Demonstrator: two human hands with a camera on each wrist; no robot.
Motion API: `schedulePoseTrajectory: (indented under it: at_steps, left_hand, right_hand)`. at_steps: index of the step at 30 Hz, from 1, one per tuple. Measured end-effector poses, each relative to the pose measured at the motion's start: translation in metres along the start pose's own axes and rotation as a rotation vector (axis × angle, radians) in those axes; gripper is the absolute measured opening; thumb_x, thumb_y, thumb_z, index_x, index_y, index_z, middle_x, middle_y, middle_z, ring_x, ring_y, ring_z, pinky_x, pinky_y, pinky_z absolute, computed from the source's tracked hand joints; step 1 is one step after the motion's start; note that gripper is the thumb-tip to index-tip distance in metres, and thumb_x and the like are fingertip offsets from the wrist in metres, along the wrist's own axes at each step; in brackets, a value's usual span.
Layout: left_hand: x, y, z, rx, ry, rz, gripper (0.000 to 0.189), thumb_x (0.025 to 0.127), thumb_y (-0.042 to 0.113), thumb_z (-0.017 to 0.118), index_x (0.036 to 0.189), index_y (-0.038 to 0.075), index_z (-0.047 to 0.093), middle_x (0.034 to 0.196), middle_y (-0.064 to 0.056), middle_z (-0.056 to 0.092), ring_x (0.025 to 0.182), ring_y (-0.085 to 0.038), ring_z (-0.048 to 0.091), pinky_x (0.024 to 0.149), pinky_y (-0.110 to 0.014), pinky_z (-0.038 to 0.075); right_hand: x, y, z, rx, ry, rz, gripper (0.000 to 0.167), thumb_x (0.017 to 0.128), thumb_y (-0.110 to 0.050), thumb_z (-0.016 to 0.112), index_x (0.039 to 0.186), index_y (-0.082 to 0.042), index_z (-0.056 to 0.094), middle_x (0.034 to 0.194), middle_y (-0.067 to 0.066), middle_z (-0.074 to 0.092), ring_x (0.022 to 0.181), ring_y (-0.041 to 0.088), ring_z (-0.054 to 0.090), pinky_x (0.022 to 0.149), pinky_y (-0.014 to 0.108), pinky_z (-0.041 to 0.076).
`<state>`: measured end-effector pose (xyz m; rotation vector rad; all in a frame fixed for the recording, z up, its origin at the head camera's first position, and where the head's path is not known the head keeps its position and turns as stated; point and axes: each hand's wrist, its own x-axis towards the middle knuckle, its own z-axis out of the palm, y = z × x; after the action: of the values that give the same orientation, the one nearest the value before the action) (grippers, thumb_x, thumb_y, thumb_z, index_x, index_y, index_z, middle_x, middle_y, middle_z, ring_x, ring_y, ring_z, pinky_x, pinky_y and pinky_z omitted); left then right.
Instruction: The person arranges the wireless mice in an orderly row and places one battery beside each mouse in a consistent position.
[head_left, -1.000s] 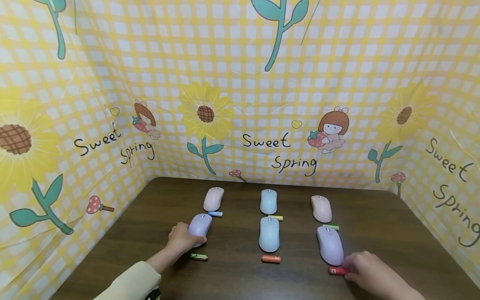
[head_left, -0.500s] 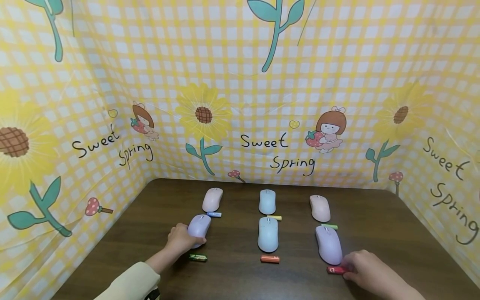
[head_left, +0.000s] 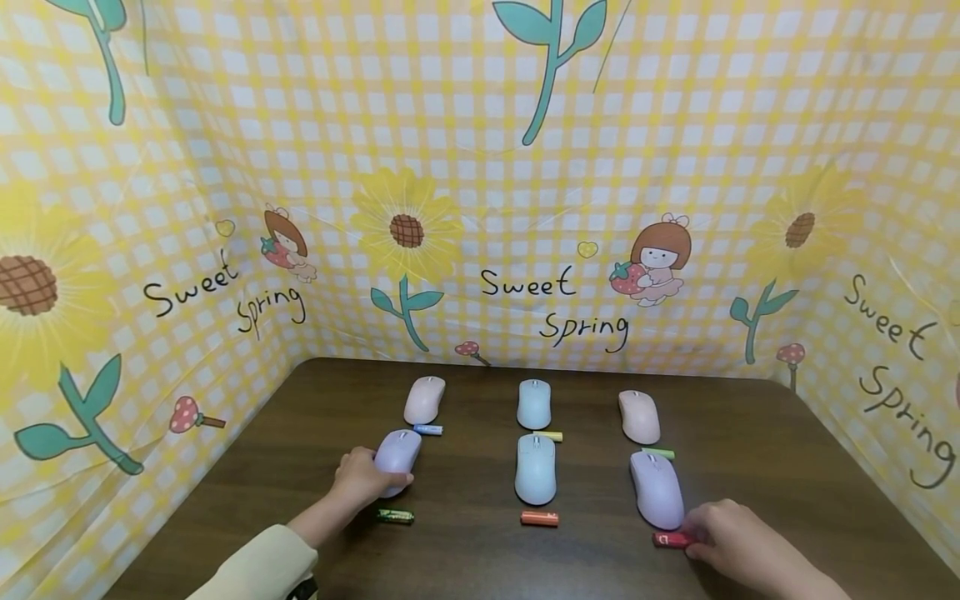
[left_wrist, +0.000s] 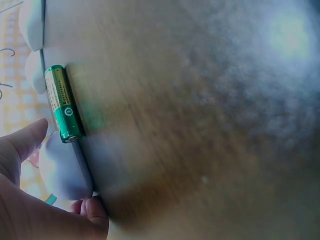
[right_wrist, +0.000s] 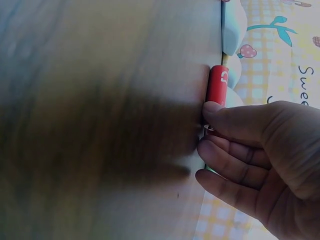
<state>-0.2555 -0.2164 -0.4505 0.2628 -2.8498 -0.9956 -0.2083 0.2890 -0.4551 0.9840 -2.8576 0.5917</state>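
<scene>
My left hand (head_left: 362, 479) holds a lavender computer mouse (head_left: 397, 461) by its sides at the front left, thumb along the near right side and fingers on the left. A green battery (head_left: 395, 516) lies just in front of that mouse; the left wrist view shows the battery (left_wrist: 64, 104) close up. At the front right, my right hand (head_left: 731, 537) pinches one end of a red battery (head_left: 670, 540) between thumb and fingers, close over the table. Right behind the red battery lies a second lavender mouse (head_left: 657, 490).
Two blue mice (head_left: 536, 469) stand in the middle column, with an orange battery (head_left: 539, 518) in front and a yellow battery (head_left: 551, 436) between. Pink mice (head_left: 424, 400) sit at the back corners, near a blue battery (head_left: 428, 430) and a light green battery (head_left: 659, 453). Checked cloth (head_left: 480, 217) surrounds the dark table (head_left: 465, 567).
The head view has shifted slightly, so everything appears a little further left. Both hands keep their hold on the mouse and the red battery.
</scene>
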Motion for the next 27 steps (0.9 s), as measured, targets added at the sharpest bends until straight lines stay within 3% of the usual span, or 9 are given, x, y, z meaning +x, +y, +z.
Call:
schedulePoseTrajectory:
  at_steps: [9,15,23,27]
  left_hand:
    - [0.002,0.001,-0.001,-0.032,-0.008,-0.001,0.075,0.069,0.033,0.087,0.113,-0.019,0.055,0.104,-0.03,0.053,0.099,-0.045,0.051,0.081,-0.053,0.044]
    - [0.002,0.008,-0.01,-0.091,-0.012,-0.006,0.075,0.073,0.03,0.084,0.118,-0.02,0.05,0.108,-0.033,0.05,0.102,-0.046,0.05,0.083,-0.052,0.045]
    - [0.012,0.021,-0.021,-0.17,-0.035,-0.004,0.077,0.082,0.03,0.077,0.13,-0.018,0.041,0.121,-0.037,0.043,0.112,-0.047,0.047,0.089,-0.054,0.043]
    - [0.019,0.03,-0.025,-0.181,-0.033,0.017,0.076,0.083,0.03,0.076,0.131,-0.017,0.04,0.124,-0.037,0.041,0.115,-0.047,0.045,0.091,-0.054,0.042]
  right_hand:
    - [-0.001,0.003,-0.001,0.005,-0.003,0.006,0.013,0.074,-0.007,0.08,0.076,-0.015,0.069,0.071,-0.018,0.056,0.064,-0.003,0.046,0.054,0.027,0.043]
    - [-0.003,0.002,-0.009,0.012,0.003,0.008,0.009,0.075,-0.009,0.08,0.079,-0.012,0.072,0.073,-0.014,0.062,0.066,-0.003,0.053,0.055,0.027,0.047]
    - [0.0,0.002,-0.03,-0.073,0.081,0.04,0.013,0.077,-0.016,0.08,0.079,-0.009,0.069,0.072,-0.012,0.061,0.063,0.0,0.054,0.055,0.029,0.048]
    - [0.004,0.003,-0.045,-0.108,0.13,0.102,0.011,0.078,-0.016,0.079,0.08,-0.011,0.069,0.071,-0.012,0.061,0.063,0.001,0.055,0.056,0.028,0.048]
